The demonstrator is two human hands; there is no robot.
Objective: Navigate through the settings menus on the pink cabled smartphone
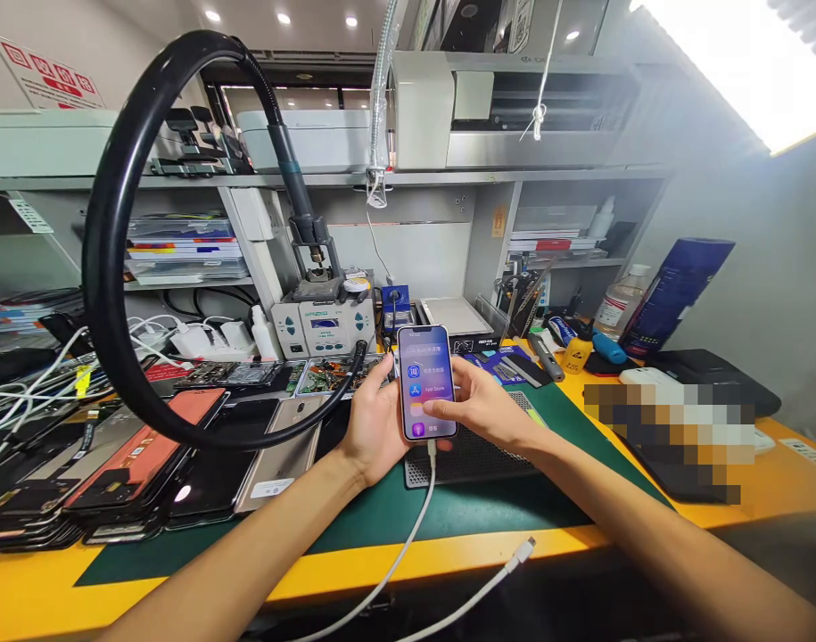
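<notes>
A smartphone [427,374] is held upright in front of me, its lit screen listing several app icons, App Store among them. My left hand [374,415] grips it along the left side, with most fingers hidden behind it. On the right edge my right hand [478,406] holds the phone too, its thumb over the lower part of the screen. A white charging cable [429,481] is plugged into the phone's bottom end and runs down towards me. Beneath the hands lies a dark perforated pad [471,459] on the green mat [387,513].
Stacked phones and phone parts [146,464] cover the left side. A thick black hose [106,223] loops from the hot air station [325,325]. A second cable end [521,553] hangs over the yellow front edge. Bottles [578,349] and tools stand at the right.
</notes>
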